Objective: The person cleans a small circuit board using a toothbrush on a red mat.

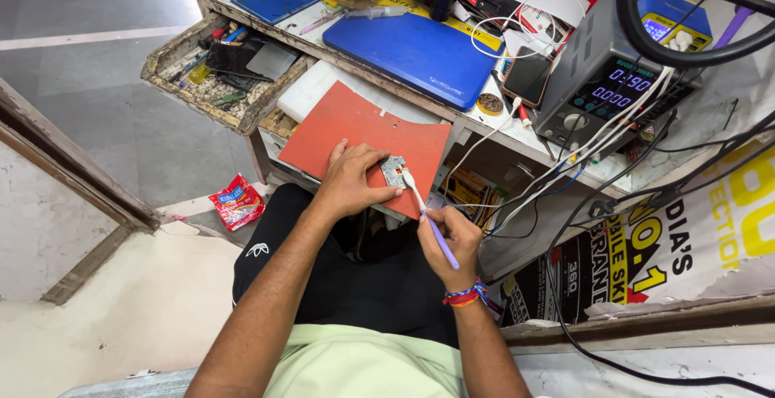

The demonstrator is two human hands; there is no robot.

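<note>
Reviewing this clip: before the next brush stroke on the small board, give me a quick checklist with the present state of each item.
1. Left hand pins the board: ok, fingers lie on it.
2. Board lies on the red mat: ok, near the mat's lower edge.
3. Right hand grips the brush: ok, held like a pen.
4. Brush head meets the board: ok, the head lies at its right edge.
5. Loose white cables stay off the brush: ok, they hang to the right, apart from it.
6. Board surface clean: cannot tell, too small to see.
</note>
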